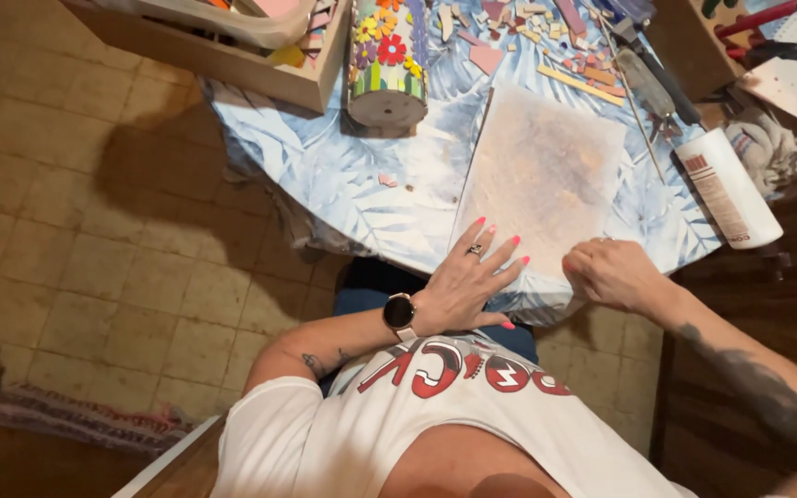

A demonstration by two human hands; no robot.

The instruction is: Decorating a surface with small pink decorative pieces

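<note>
Leaf-print tablecloth (pixel 343 166) — both hands on speckled board (pixel 541 171), right hand's (pixel 612 274) fingers hidden

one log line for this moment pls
left hand: flat on board | right hand: at board's near edge | mosaic cylinder behind

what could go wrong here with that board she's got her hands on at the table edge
1. The pale speckled rectangular board reaches the near edge of the round table with the blue leaf-print cloth; with the left hand flat on its corner and the right hand at its edge, a push could slide it off.
2. The white cylindrical bottle lies near the table edge and might roll off.
3. Small loose tile pieces could scatter.
</note>
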